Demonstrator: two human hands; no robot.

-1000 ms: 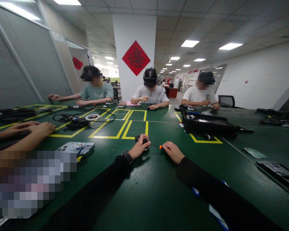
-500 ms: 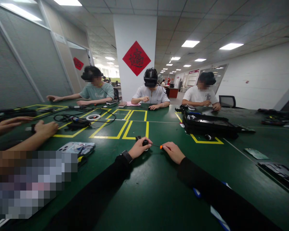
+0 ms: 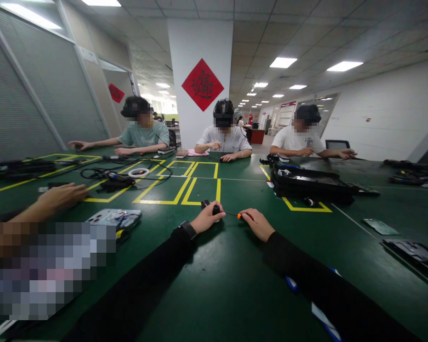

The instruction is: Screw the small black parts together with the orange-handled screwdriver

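My left hand (image 3: 203,220) is closed around a small black part (image 3: 216,209), low over the green table. A rounded black piece of it stands up by my thumb; most of the part is hidden by my fingers. Opposite, my right hand (image 3: 258,225) pinches a screwdriver (image 3: 239,216) with an orange collar. Its thin shaft points left and reaches the black part. Whether the tip sits in a screw is too small to make out.
Yellow tape outlines (image 3: 201,203) mark the green table (image 3: 214,294). A black open casing (image 3: 314,183) lies to the right, with a flat panel (image 3: 415,259) nearer. Cables (image 3: 119,183) and a co-worker's hand (image 3: 66,195) are at left. Several people sit across the table.
My hands keep nearly the same place and grip. At left, the co-worker's hands have shifted, and one now reaches across the other's spot. The person at far right has stretched an arm outward.
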